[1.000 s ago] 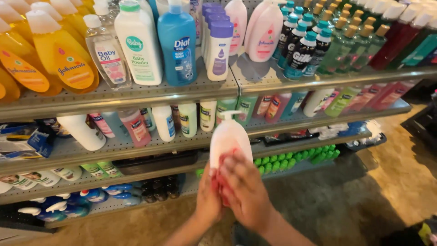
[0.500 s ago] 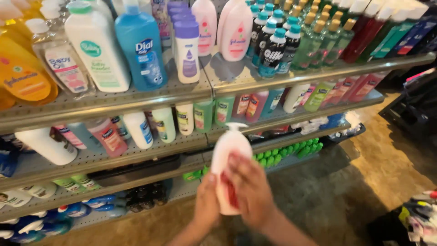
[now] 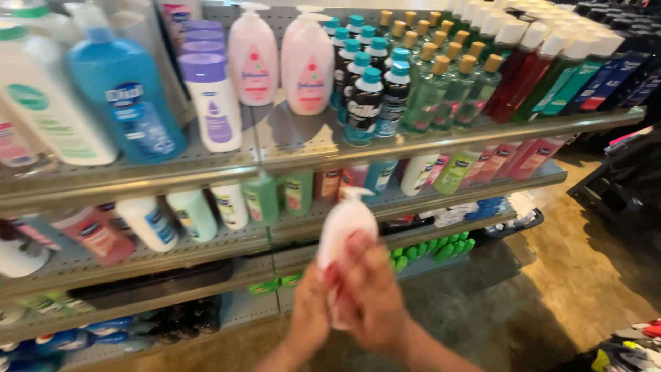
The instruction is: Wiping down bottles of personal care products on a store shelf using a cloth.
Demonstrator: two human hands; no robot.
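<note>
Pink pump lotion bottle (image 3: 344,227) held upright w/ both hands, left hand (image 3: 310,320) + right hand (image 3: 372,300) wrapped shut round its lower body, in front of mid shelf (image 3: 206,248); prob. rigid, smooth plastic, moderately heavy, best gripped at body not pump; matching pink bottles (image 3: 282,58) on top shelf, blue soap bottle (image 3: 127,96) at left.

a shop: tiered metal shelves (image 3: 289,148) packed with rows of identical toiletry bottles (image 3: 427,89) along an aisle
</note>
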